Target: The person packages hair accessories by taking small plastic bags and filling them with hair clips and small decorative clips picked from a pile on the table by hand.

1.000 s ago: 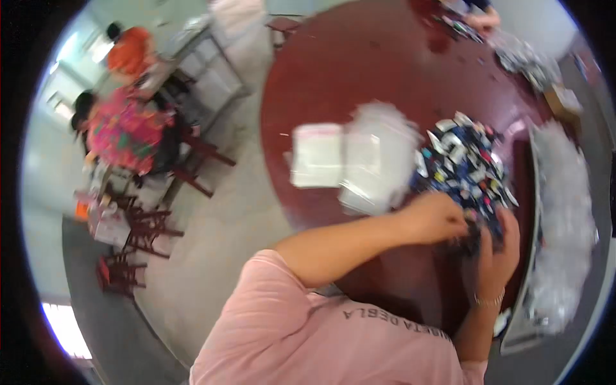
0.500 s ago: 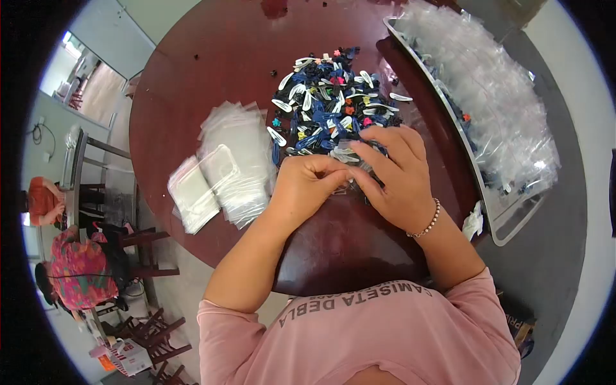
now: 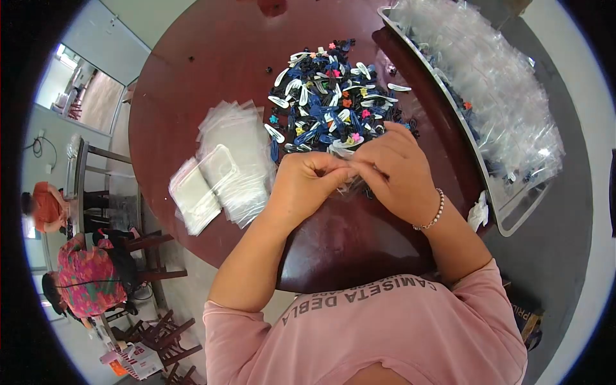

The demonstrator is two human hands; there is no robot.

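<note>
Above the near edge of the pile, my left hand (image 3: 298,189) pinches a small clear plastic bag (image 3: 350,187) between thumb and fingertips. My right hand (image 3: 399,176) meets it there, thumb and fingers closed on the same bag; its other fingers curl over the top. Whatever the bag contains is mostly covered by my hands. Just beyond them spreads a heap of hair clips (image 3: 314,106), white, navy and black, mixed with small coloured flower-shaped pieces. Left of my left hand lies a fanned stack of clear bags (image 3: 240,163), with a smaller bundle of bags (image 3: 194,199) beside it.
A metal-rimmed tray (image 3: 502,226) heaped with filled clear bags (image 3: 487,96) stands along the right. Crumpled white tissue (image 3: 477,212) lies by its near end. The round dark-red table (image 3: 205,77) carries everything. Two people sit at the far left, near wooden stools (image 3: 157,337).
My right hand has turned inward and its fingers have folded down closer to the bag. The left hand keeps its pinch. The whole view has shifted slightly.
</note>
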